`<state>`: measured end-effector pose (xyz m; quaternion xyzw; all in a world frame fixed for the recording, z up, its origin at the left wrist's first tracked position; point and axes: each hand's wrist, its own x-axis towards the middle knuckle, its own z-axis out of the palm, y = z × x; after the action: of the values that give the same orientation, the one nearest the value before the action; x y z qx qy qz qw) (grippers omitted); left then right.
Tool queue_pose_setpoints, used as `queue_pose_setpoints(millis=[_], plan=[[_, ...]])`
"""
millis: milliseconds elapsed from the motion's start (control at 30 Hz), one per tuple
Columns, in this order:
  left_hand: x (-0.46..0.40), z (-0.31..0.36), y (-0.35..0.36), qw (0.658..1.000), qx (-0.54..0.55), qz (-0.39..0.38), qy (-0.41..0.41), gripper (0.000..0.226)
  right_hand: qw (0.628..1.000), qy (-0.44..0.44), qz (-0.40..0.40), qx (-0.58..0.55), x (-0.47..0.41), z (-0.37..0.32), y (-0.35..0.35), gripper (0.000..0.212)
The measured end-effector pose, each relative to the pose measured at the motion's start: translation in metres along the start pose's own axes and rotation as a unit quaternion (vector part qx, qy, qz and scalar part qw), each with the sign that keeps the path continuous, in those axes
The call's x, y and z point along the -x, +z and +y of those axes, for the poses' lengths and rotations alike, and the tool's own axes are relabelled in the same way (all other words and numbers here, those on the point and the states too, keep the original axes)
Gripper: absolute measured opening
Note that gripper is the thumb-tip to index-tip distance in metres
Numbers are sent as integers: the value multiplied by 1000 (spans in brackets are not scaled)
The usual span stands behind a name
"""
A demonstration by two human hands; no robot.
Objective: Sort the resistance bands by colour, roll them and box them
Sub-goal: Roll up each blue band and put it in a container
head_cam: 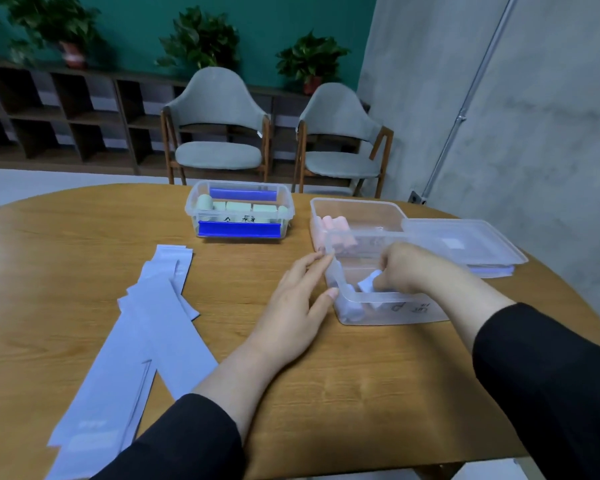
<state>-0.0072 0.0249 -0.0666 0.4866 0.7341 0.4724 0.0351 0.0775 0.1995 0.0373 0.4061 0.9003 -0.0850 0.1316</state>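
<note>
Flat lavender bands (146,341) lie fanned at left on the table (326,393), long axes running from near-left to far-right, ends pointing toward the boxes. Left hand (295,306), the nearer to them, has straight fingers resting on the near clear box (388,318) at its left wall. Right hand (400,268) reaches inside that box, fingers curled round a rolled lavender band (369,284); roll axis unclear. Next band likely lies left of both hands.

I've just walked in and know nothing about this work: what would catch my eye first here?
Probably the two hands at the near clear box: the right hand holds a pale lilac roll inside it, while the left hand rests against its side. Flat lilac bands fan across the table's left side.
</note>
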Motion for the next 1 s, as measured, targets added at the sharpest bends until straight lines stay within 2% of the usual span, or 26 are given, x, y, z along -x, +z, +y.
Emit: queue_pose_setpoints(millis=[167,400,567,1000], plan=[[1,-1,3,998,-32,-50,-2,66,999,-5,-25,34,-2,-5,0,40],[0,-3,4,998,-37,-50,-14,65,998,-29,-50,1,-4,-4,-1,29],[0,-4,5,998,-45,-49,-4,53,996,-34,-73,-23,0,1,-4,36],[1,-2,4,998,-41,-49,-7,64,996,-43,-65,-40,-5,9,-2,40]])
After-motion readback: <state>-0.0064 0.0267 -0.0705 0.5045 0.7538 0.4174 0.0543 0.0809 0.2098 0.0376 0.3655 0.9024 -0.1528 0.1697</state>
